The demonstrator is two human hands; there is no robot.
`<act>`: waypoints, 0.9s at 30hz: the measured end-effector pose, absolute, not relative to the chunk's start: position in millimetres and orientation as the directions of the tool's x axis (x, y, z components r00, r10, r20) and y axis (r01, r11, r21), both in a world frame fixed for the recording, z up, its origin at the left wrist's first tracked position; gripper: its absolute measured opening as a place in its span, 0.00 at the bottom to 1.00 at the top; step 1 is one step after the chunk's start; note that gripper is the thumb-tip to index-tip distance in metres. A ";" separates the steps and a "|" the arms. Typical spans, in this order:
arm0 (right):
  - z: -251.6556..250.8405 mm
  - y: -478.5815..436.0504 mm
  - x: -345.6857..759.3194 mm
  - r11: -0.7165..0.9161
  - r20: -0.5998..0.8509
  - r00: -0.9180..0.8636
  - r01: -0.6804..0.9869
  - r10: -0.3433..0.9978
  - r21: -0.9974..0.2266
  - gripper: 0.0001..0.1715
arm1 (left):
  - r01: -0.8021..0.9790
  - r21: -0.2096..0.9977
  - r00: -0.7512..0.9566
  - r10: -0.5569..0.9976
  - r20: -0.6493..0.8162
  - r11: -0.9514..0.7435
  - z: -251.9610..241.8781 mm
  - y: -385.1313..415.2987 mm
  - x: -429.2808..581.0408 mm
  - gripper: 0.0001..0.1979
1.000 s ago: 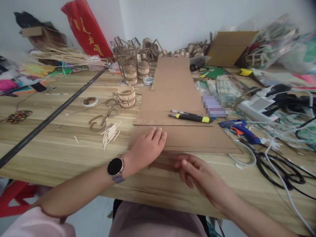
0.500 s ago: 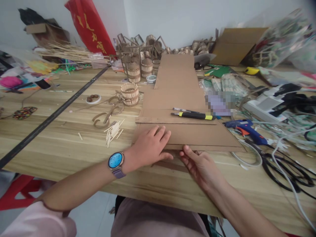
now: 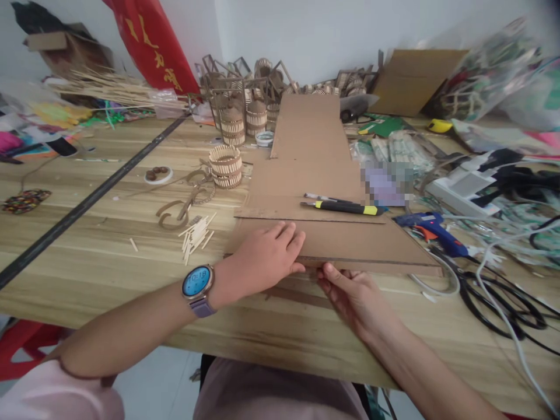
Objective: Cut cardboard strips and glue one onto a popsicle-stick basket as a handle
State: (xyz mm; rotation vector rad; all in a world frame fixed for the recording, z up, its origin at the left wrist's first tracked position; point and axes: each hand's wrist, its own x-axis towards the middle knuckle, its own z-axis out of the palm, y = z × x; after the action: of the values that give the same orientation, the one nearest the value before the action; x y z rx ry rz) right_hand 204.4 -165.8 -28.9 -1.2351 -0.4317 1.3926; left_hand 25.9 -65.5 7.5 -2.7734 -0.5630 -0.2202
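left hand [image 3: 266,256] open flat on cardboard sheet [image 3: 359,242], right hand [image 3: 352,294] pinching its near edge

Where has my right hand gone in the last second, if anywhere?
Yes, it moved: the right hand went forward, away from the body, to the near edge of the cardboard sheet, its fingers now touching it.

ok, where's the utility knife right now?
Head view, right of centre: the utility knife lies on the cardboard sheet, a pen beyond it, the blue glue gun to its right.
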 end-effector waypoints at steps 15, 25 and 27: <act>-0.8 -196.2 228.8 0.001 0.015 0.023 0.528 1.000 -0.850 0.15 | 0.333 -0.475 0.918 0.166 0.360 -0.814 -4.2 -53.2 24.0 0.16; 0.9 -157.6 316.1 0.475 0.379 -0.628 0.770 0.679 0.426 0.36 | 0.301 -0.541 0.912 0.071 0.404 -0.785 -5.0 -50.1 21.5 0.16; -5.7 -156.5 320.5 0.494 0.360 -0.646 0.755 0.673 0.432 0.40 | 0.308 -0.537 0.911 0.081 0.404 -0.786 -7.6 -51.0 22.1 0.16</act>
State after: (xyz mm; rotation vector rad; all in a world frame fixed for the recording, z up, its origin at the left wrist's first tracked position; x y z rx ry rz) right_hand 320.5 -156.5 -5.7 -1.2459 -2.5889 -0.8570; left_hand 22.1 -51.0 -7.6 -2.4483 -0.2768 -0.4836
